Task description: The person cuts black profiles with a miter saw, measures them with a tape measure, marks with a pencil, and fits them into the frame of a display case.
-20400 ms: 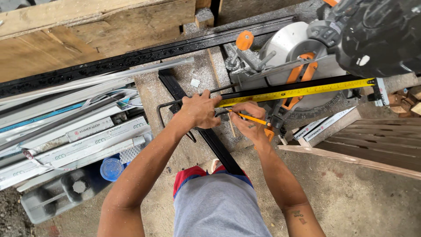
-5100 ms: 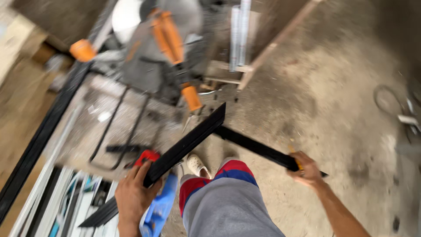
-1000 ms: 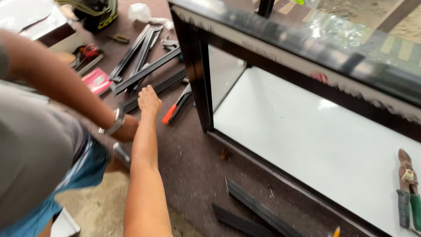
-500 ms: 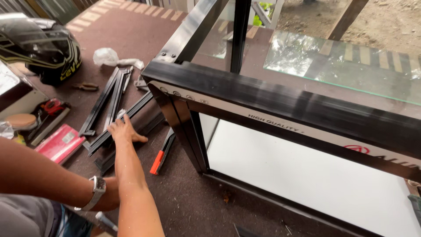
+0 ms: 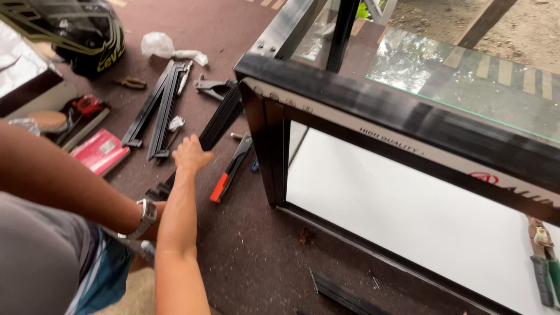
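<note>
One right hand point(image 5: 189, 156) is reaching onto a black aluminium profile point(image 5: 217, 125) lying on the brown floor point(image 5: 256, 256) beside the cabinet frame point(image 5: 274, 151), fingers curled over it; left hand hidden, state unknown. Advice: grip mid-length, lift level, avoid the orange-handled tool point(image 5: 230, 172).

A dark brown textured floor point(image 5: 256, 256) is the work surface. A black-framed cabinet point(image 5: 373, 111) with a white inner panel stands on it. Beyond the cabinet lies a glass sheet point(image 5: 466, 76), then daylit bare ground point(image 5: 525, 29).
</note>
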